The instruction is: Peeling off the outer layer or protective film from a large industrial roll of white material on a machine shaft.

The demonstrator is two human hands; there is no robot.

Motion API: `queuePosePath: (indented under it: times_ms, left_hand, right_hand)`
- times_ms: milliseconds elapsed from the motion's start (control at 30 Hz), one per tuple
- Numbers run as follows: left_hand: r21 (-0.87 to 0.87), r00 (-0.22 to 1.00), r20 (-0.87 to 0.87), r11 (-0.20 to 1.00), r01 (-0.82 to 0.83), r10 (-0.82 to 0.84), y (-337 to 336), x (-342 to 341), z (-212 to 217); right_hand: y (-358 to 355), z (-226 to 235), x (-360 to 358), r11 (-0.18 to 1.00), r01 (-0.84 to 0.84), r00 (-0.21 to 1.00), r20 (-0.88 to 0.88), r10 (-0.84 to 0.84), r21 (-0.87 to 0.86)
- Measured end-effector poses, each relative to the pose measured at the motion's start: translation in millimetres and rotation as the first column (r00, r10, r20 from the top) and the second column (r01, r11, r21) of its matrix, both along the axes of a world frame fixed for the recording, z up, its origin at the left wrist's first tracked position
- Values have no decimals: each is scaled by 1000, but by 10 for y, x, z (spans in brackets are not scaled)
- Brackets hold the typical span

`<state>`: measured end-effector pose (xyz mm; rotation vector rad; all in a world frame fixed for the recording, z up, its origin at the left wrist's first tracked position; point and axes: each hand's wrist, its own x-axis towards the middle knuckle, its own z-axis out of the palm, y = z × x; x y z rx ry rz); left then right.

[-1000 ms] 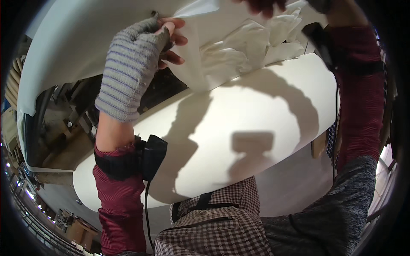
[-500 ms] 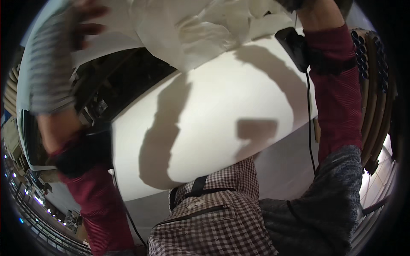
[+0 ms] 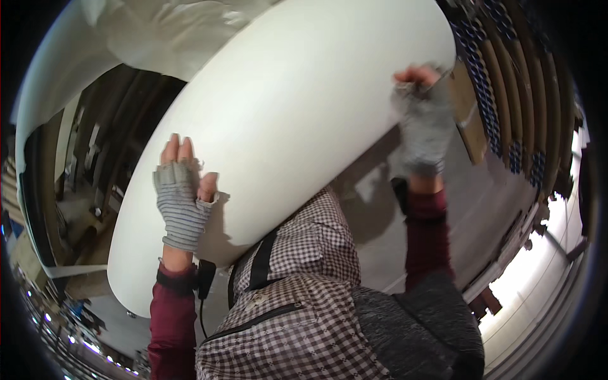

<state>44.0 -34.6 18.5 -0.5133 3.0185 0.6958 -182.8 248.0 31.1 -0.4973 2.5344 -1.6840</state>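
A large white roll [image 3: 285, 107] with a smooth surface runs diagonally from lower left to upper right in front of me. My left hand [image 3: 183, 196], in a grey striped fingerless glove, lies flat on the roll near its left end, the fingers stretched out and the thumb apart. My right hand [image 3: 423, 114], in a similar grey glove, is at the near edge of the roll toward its right end. Its fingers are bent and blurred by motion, so whether they grip anything cannot be made out.
Crumpled translucent sheeting [image 3: 171, 35] lies beyond the roll. A dark opening with beams [image 3: 120, 145] shows at the left. Stacked brown cardboard tubes [image 3: 506, 95] with blue ends stand at the right, beside a tan board [image 3: 467, 117]. A checked apron [image 3: 285, 316] covers my front.
Both hands have come down toward me from the far side, the left onto the roll. The roll now appears more steeply slanted, and the crumpled sheeting sits farther left in view.
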Motion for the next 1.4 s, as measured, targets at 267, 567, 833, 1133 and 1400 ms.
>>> queuePosePath:
  times_ms: [267, 567, 833, 1133, 1400]
  left_hand:
    - [-81, 986, -148, 994, 70, -81, 148, -28, -210]
    - [255, 991, -134, 967, 28, 7, -61, 71, -305]
    - [434, 997, -61, 901, -13, 44, -76, -34, -272]
    - [395, 996, -15, 915, -76, 90, -152, 29, -338]
    - [452, 990, -17, 884, -118, 141, -237, 51, -328]
  right_hand:
    - [237, -1026, 1511, 916, 388, 921, 92, -379, -105]
    - [182, -1297, 1602, 855, 470, 878, 17, -479, -220]
    - [208, -1198, 1456, 841, 439, 887, 6, -461, -317]
    - [589, -1374, 887, 855, 427, 894, -8, -449, -293]
    - [831, -1392, 577, 945, 69, 985, -127, -115, -320]
